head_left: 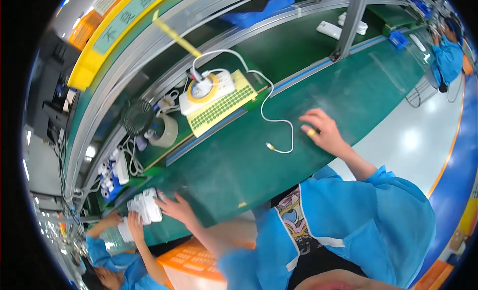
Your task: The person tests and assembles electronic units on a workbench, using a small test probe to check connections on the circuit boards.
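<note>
My left hand reaches to the left with its fingers spread. Its fingertips are at the near edge of a white flat-sided device, and whether they touch it I cannot tell. More white pieces lie right beside that one, where a co-worker's hand rests. My right hand is over the green work surface, loosely bent, fingers apart and holding nothing. A yellow band circles one of its fingers. To its left lies the loose plug end of a white cable.
Behind the surface, a white power strip stands by a yellow sheet with green dots. A small dark fan is farther left. An orange crate sits below the near edge. A metal post rises at the back.
</note>
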The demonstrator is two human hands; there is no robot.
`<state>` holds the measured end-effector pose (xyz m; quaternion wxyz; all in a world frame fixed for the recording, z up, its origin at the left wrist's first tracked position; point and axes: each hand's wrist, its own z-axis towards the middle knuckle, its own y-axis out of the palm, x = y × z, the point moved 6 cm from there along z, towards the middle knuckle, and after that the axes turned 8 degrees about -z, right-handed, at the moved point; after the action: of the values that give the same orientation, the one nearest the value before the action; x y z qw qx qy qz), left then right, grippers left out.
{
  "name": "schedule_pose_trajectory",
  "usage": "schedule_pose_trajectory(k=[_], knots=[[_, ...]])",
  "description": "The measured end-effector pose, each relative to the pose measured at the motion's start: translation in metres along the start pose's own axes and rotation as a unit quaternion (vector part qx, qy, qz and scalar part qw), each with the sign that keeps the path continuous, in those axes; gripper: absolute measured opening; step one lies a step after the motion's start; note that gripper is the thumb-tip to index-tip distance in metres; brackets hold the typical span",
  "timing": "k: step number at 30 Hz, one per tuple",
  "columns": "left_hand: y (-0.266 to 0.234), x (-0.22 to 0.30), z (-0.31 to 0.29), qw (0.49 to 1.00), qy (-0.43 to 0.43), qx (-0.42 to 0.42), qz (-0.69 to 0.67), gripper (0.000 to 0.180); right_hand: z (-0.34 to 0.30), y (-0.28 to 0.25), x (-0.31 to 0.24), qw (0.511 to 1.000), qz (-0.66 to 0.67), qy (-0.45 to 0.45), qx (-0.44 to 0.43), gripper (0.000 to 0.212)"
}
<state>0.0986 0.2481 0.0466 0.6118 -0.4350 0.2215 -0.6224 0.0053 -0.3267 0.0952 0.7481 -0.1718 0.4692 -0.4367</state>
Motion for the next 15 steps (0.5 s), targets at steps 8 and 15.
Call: schedule_pose_trajectory(k=[8, 15], knots=[[-0.010, 0.259, -0.125, 0.916, 0.191, -0.222, -0.276, 0.074, 0.045, -0.090, 0.294, 0.919, 0.099, 0.271, 0.268, 0.028], [-0.004, 0.334, -0.172, 0.850, 0.324, -0.345, -0.232, 0.066, 0.165, -0.153, 0.399, 0.953, -0.152, 0.134, 0.227, 0.056]])
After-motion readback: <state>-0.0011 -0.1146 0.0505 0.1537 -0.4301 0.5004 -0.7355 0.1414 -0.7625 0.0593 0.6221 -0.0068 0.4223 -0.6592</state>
